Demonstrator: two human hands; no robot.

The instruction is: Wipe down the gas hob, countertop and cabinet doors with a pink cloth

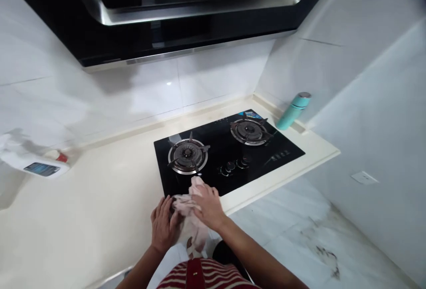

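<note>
A pale pink cloth (pixel 188 203) lies bunched over the front left corner of the black glass gas stove (pixel 213 144), one end hanging past the counter's front edge. My right hand (pixel 209 205) is closed on the cloth and presses it against the glass. Just left of that corner, my left hand (pixel 163 223) rests on the counter with its fingers stretched out, its thumb near the cloth. The left burner (pixel 187 156) sits beyond both hands, and two black knobs (pixel 229 167) are to the right of the cloth.
A black range hood (pixel 186 36) overhangs the stove. A teal thermos (pixel 293 112) stands by the right wall, close to the right burner (pixel 250 130). Far left on the cream counter (pixel 89 200) is a white bottle (pixel 36 164) beside a small red-and-white item (pixel 59 156).
</note>
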